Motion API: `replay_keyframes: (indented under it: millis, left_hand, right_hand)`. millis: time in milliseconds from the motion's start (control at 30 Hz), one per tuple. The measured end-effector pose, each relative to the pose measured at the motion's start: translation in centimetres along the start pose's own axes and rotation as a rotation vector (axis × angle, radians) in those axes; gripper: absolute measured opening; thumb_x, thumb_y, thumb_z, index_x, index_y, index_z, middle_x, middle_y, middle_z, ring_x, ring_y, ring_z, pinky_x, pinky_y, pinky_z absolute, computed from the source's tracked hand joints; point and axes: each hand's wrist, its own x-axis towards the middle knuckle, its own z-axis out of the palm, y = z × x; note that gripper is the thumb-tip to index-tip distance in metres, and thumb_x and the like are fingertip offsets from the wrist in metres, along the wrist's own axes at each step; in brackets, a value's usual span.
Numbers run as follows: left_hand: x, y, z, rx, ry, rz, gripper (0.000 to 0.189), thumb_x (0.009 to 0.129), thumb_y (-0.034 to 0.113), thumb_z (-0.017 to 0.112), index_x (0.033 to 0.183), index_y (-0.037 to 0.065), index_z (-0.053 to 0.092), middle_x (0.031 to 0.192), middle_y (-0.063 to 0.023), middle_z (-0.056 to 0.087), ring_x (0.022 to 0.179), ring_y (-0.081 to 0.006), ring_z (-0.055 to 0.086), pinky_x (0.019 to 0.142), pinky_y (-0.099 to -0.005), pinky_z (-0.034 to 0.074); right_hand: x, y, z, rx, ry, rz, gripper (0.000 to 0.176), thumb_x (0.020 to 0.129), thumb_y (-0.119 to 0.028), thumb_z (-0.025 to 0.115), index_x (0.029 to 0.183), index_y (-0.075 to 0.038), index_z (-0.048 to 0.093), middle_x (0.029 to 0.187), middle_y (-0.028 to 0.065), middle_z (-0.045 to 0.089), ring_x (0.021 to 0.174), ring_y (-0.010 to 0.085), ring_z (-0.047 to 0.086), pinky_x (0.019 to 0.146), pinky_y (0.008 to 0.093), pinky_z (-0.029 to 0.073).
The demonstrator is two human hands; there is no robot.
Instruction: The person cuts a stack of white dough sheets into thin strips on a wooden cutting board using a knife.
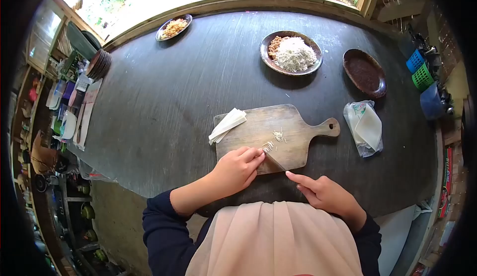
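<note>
A wooden cutting board point(293, 119) with a handle at its right lies on the dark table. My left hand point(240, 169) is closed over the board's lower left part, its fingertips pressed on something mostly hidden beneath them. My right hand point(320, 190) is closed round a knife point(275, 162), index finger along its back; the blade's tip end lies by my left fingertips. Thin pale shreds point(278, 136) are scattered on the board just beyond the blade. Flat white strips point(229, 123) are stacked at the board's upper left corner.
Beyond the board stands a plate point(263, 60) of white shreds and brown pieces. A smaller dish point(161, 30) holds orange-brown food. An oval brown dish point(365, 72) and a plastic bag point(363, 127) with white sheets lie right. Stacked plates point(99, 65) stand left.
</note>
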Motion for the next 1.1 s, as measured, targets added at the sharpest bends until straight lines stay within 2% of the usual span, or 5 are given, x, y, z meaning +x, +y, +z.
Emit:
replay_keyframes:
  millis: [600,800,1000,1100]
  left_hand:
    - [0.0,0.1,-0.1,-0.009,-0.005,0.005,0.042,0.082,0.008,0.065,0.121,-0.004,0.060,0.118,-0.0139,0.059,0.107,-0.0282,0.058,0.096,-0.0357,0.048]
    - [0.0,0.2,-0.1,-0.012,0.001,-0.007,0.042,0.082,0.008,0.064,0.123,-0.003,0.060,0.118,-0.0134,0.059,0.106,-0.0279,0.059,0.095,-0.0357,0.049]
    - [0.0,0.1,-0.1,-0.010,0.013,-0.006,0.042,0.083,0.007,0.063,0.123,-0.002,0.060,0.117,-0.0128,0.060,0.104,-0.0278,0.059,0.094,-0.0356,0.049]
    - [-0.1,0.1,-0.2,-0.041,-0.001,-0.014,0.041,0.083,0.007,0.063,0.123,-0.002,0.060,0.116,-0.0126,0.060,0.105,-0.0280,0.059,0.094,-0.0356,0.049]
  right_hand:
    - [0.5,0.0,0.3,0.020,-0.006,0.043,0.044,0.095,-0.011,0.057,0.138,-0.020,0.051,0.057,0.0185,0.055,0.048,0.0364,0.055,0.052,0.0422,0.046]
    - [-0.5,-0.1,-0.8,0.008,-0.079,0.038,0.044,0.095,-0.012,0.057,0.138,-0.021,0.051,0.058,0.0191,0.056,0.049,0.0367,0.056,0.052,0.0424,0.046]
    - [-0.1,-0.7,-0.6,-0.029,-0.055,0.088,0.045,0.095,-0.012,0.057,0.139,-0.020,0.051,0.059,0.0193,0.057,0.050,0.0359,0.057,0.053,0.0417,0.047]
    - [0.1,-0.5,-0.1,-0.020,0.024,0.063,0.047,0.094,-0.011,0.058,0.140,-0.021,0.051,0.061,0.0191,0.058,0.051,0.0350,0.058,0.053,0.0415,0.047]
